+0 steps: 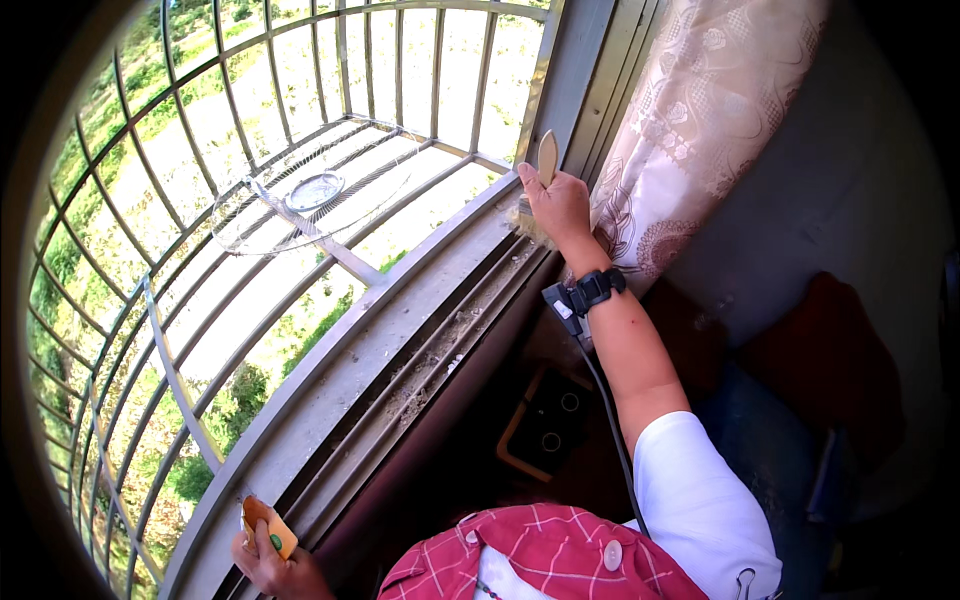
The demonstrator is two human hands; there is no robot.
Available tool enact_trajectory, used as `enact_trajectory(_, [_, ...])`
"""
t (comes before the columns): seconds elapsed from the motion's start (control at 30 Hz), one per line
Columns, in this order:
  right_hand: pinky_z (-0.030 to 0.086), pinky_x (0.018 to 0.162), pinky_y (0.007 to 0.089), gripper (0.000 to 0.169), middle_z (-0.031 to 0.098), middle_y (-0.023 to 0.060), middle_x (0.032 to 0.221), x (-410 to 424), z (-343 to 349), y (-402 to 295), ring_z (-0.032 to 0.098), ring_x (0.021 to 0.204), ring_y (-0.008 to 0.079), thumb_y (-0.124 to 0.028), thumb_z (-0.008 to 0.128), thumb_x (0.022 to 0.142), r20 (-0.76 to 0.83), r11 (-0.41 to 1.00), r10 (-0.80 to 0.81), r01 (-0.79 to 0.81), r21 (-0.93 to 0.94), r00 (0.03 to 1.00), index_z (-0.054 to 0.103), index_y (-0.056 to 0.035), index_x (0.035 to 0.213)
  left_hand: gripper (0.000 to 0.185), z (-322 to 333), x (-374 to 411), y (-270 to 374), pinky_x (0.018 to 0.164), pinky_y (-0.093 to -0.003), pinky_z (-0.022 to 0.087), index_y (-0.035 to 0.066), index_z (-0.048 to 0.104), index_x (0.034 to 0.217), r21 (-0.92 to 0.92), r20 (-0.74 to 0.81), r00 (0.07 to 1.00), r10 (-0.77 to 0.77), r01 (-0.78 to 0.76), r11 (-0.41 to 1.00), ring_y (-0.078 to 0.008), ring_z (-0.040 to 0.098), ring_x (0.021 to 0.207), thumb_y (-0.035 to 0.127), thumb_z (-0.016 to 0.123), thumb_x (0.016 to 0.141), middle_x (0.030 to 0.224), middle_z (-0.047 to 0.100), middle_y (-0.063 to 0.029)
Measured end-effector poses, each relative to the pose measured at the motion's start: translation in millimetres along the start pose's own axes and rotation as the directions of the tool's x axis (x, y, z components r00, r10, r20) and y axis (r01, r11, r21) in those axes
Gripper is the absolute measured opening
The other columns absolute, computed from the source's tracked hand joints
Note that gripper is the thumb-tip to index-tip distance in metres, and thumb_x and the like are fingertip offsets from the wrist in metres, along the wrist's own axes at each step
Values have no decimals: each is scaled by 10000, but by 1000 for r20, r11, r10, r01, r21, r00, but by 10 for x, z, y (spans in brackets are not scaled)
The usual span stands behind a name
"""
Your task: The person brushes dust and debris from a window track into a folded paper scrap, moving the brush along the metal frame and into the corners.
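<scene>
My right hand (559,206) grips a flat brush (548,156) by its pale wooden handle. The bristles point down onto the far end of the window sill, beside the frame. At the near end of the sill, my left hand (274,559) holds a small orange cardboard piece (271,525), folded or cup-shaped, with a green mark on it. Between the hands runs the metal window track (420,375), with dirt and pale crumbs lying in its grooves. Dust specks also dot the grey sill (352,352) alongside.
Outside the sill stands a metal bar cage (225,300), with a round wire rack (315,191) on its floor bars. A patterned curtain (690,112) hangs right of the frame. Below the sill lies a dark panel with two rings (551,420). A cable (611,412) runs from my right wrist.
</scene>
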State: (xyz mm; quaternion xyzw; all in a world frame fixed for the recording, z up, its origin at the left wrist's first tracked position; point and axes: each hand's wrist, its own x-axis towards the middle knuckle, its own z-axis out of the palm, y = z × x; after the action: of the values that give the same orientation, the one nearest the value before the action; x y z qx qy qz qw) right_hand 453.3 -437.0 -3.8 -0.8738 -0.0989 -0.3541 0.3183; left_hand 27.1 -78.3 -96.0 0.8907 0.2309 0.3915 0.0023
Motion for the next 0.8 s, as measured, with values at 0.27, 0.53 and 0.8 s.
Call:
enact_trajectory(0.27, [522,660,477,358,648,190,713,-178,398,416,641,712,387,-379,556,880,143,976,-56,84,-199,988,695,-68,768,327,4,21,71,883,-479,448,18,663,982,29,31,999,-23,23,999,-401,561,1017,-93,579,687,1048,558,-186])
enact_trajectory(0.53, [502,601,445,342,611,190,640,-973,212,-877,629,650,377,-327,617,885,290,951,-225,144,275,930,653,-32,715,349,53,-5,22,898,-482,447,4,642,1011,31,45,998,-35,34,999,-391,559,1041,-98,568,685,1051,562,-181])
enact_trajectory(0.8, [500,590,454,402,632,173,643,-67,-74,-95,638,636,375,-409,589,915,73,956,-295,292,39,953,617,-8,896,265,51,39,86,884,-468,455,14,663,988,-2,-4,1000,-11,11,1000,-385,565,1024,-42,596,738,1034,569,-178])
